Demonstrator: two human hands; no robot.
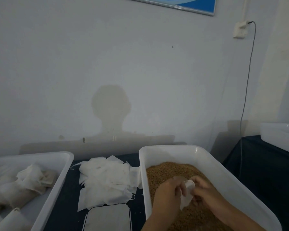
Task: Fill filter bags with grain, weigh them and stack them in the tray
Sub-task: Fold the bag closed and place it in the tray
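Observation:
Brown grain [170,169] fills a white plastic tub [223,177] at the lower right. Both my hands are over the grain, holding one small white filter bag [188,192] between them. My left hand [167,192] pinches the bag's left side and my right hand [205,190] grips its right side. A loose pile of empty filter bags [107,179] lies on the dark table between the tubs. A white tray [60,177] at the left holds several filled bags [32,179]. The scale [108,217], with a pale flat top, sits at the bottom centre.
A bare white wall stands close behind the table. Another white tub [280,137] rests on a dark-covered surface at the far right. A grey cable [247,80] hangs down from a wall socket [240,30].

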